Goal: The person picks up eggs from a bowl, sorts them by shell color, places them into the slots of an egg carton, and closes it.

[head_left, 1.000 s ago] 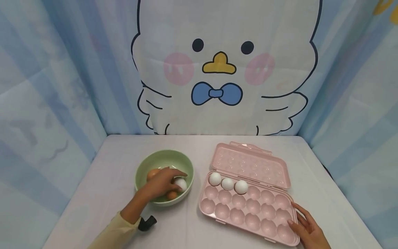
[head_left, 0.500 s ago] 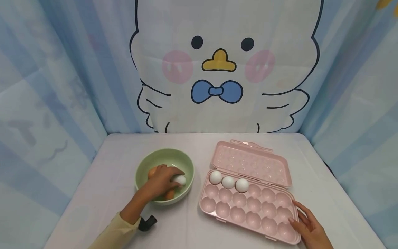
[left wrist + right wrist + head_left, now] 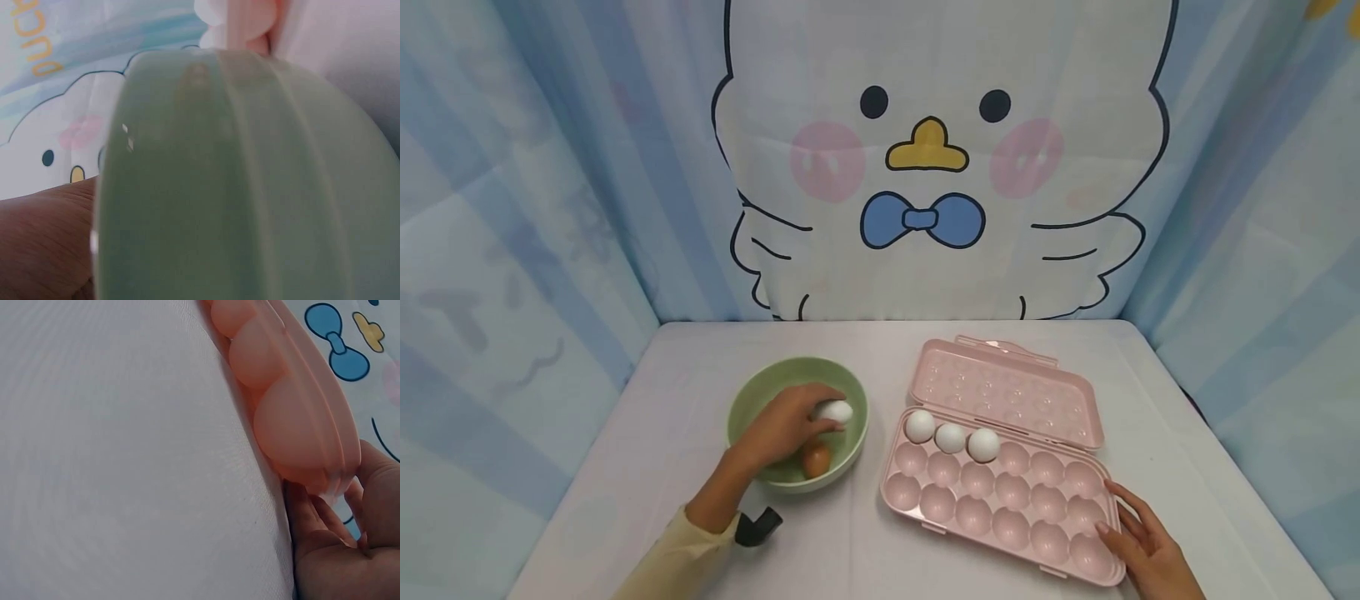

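Over the green bowl (image 3: 752,400), my left hand (image 3: 786,421) pinches a white egg (image 3: 836,412) between thumb and fingers. A brown egg (image 3: 816,459) lies in the bowl below the hand, which covers part of the inside. My right hand (image 3: 1150,546) holds the right end of the pink egg carton (image 3: 992,500); in the right wrist view the thumb lies on its rim and the fingers (image 3: 306,515) reach beneath its edge. Three white eggs (image 3: 951,438) sit in the carton's back row at the left. The bowl's outer wall (image 3: 181,187) fills most of the left wrist view.
The carton's lid (image 3: 1007,392) lies folded back behind it. Both bowl and carton stand on a white-covered table (image 3: 865,550), with the bowl to the left. A curtain (image 3: 1075,250) with a cartoon bird hangs along the table's far edge.
My left hand has lifted the white egg and moved slightly toward the back of the bowl, showing more of the brown egg. My right hand stays at the carton's end.
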The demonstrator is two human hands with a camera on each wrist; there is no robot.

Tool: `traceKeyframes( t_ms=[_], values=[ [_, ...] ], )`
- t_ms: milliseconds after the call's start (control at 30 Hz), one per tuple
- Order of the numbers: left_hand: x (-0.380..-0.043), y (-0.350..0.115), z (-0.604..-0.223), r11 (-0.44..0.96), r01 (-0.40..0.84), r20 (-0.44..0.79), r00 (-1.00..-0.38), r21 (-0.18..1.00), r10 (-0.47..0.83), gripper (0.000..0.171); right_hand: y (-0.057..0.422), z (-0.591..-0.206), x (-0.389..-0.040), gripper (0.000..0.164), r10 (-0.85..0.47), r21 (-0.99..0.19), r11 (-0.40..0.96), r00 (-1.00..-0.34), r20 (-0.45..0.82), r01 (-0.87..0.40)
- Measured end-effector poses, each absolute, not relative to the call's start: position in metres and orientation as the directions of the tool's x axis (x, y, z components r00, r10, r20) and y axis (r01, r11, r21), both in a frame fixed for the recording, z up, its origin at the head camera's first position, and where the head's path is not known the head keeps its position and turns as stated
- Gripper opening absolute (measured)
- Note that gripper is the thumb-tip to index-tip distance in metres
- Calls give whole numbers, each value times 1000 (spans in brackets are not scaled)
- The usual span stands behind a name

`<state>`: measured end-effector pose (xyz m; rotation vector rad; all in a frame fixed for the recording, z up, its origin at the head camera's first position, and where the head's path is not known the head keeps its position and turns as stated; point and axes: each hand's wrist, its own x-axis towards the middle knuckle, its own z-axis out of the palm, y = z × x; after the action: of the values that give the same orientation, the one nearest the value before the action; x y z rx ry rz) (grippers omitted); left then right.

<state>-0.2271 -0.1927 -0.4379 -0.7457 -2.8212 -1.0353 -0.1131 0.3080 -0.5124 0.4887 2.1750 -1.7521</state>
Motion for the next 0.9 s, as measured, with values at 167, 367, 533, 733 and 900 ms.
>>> traceKeyframes(
  t_ms=[167,367,533,733,900],
  values=[
    [-225,-183,-429,642,440,198,-888,628,414,37,308,-511,-113,93,83,-863,213,-889,-451,458],
    [-228,-170,-421,611,452,218,-881,650,420,37,307,-508,-115,98,106,-834,270,-876,-471,482],
    [-231,-156,-417,575,482,259,-866,662,427,40,306,-507,-115,96,97,-842,278,-885,-455,463],
    [-232,-137,-412,533,466,256,-870,706,422,43,307,-508,-114,96,92,-843,286,-889,-449,456],
    [-235,-119,-411,463,530,329,-832,711,447,42,306,-508,-114,95,94,-847,290,-894,-438,445]
  ],
)
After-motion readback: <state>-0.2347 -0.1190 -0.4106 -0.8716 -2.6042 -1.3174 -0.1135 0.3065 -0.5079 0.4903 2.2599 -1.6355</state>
